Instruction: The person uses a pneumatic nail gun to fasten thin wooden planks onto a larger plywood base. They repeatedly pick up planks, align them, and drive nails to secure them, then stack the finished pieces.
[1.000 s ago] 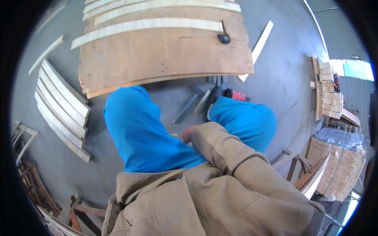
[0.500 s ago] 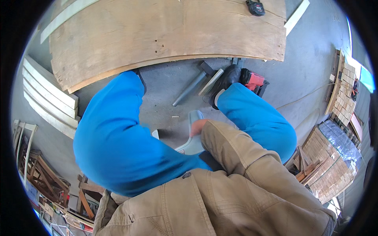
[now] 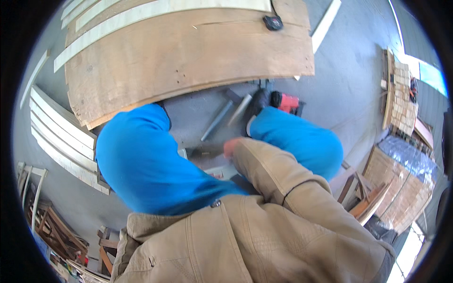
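Observation:
My right hand (image 3: 230, 147) is a blur between my knees, at the end of a tan sleeve. Its fingers are smeared and partly hidden, so I cannot tell whether it holds anything. Just below it shows part of a pale grey plastic surface (image 3: 225, 170), perhaps a seat. My left hand is out of view. On the floor past my right hand lie a hammer (image 3: 217, 120) with a grey metal handle and a short wood strip (image 3: 239, 110). A red and black nail gun (image 3: 287, 101) rests beside my right shoe.
A plywood sheet (image 3: 188, 52) spans the space ahead of my knees, carrying long pale boards (image 3: 155, 13) and a black tape measure (image 3: 272, 22). Stacked white boards (image 3: 61, 132) lie at left, wood scraps (image 3: 54, 226) at lower left. Bundled wood blocks (image 3: 401, 181) stand at right.
The view has shifted, bringing more of the plywood and its pale boards into sight. My right hand has moved slightly off the pale grey surface, which is now more hidden.

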### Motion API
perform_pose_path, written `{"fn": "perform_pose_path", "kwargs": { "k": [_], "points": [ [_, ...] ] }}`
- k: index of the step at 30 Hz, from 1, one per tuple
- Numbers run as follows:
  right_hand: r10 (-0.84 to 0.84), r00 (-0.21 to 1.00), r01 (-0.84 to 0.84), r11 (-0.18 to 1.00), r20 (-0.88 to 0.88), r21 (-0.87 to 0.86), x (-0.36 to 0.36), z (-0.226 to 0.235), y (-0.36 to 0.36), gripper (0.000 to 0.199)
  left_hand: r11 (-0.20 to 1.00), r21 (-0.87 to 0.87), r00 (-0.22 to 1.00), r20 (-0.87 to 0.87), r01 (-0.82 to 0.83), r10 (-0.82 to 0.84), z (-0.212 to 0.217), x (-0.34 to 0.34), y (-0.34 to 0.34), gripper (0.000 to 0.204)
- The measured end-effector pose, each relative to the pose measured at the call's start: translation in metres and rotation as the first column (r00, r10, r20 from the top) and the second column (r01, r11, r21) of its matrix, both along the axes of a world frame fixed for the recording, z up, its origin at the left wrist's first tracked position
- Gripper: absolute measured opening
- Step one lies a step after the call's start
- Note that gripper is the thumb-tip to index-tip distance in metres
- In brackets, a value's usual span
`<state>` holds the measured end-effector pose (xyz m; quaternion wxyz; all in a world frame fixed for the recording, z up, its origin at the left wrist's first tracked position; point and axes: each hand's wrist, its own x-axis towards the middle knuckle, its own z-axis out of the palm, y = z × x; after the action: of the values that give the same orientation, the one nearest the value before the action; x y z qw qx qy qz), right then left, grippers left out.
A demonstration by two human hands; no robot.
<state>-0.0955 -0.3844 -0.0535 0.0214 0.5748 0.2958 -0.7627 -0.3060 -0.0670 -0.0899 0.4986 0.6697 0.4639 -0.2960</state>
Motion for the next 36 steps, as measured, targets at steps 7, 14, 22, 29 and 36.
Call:
{"fn": "perform_pose_path", "kwargs": {
  "k": [7,14,22,29,36],
  "points": [
    [-0.273,0.809,0.248,0.961,0.52,0.12,0.022,0.035,0.02,0.043,0.931,-0.001,0.931,-0.006,-0.365,0.365,0.001,-0.115,0.053,0.035],
    [-0.538,0.498,0.467,0.827,0.681,0.312,0.049,0.072,0.018,0.037,0.758,-0.234,0.623,0.45,-0.609,0.639,0.034,-0.104,0.166,0.034],
    [-0.517,0.504,0.468,0.837,0.692,0.284,0.046,0.068,0.006,0.039,0.849,-0.252,0.324,0.843,-0.465,0.428,0.322,0.07,0.196,0.045],
    [-0.526,0.559,0.515,0.826,0.641,0.229,0.056,0.045,0.002,0.029,0.991,-0.098,0.204,0.972,-0.087,0.115,0.386,0.252,0.017,0.035],
    [-0.586,0.43,0.665,0.72,0.686,0.199,0.049,-0.043,-0.015,0.028,0.959,0.247,0.388,0.878,0.137,-0.281,0.354,0.308,-0.039,0.038]
  ]
}}
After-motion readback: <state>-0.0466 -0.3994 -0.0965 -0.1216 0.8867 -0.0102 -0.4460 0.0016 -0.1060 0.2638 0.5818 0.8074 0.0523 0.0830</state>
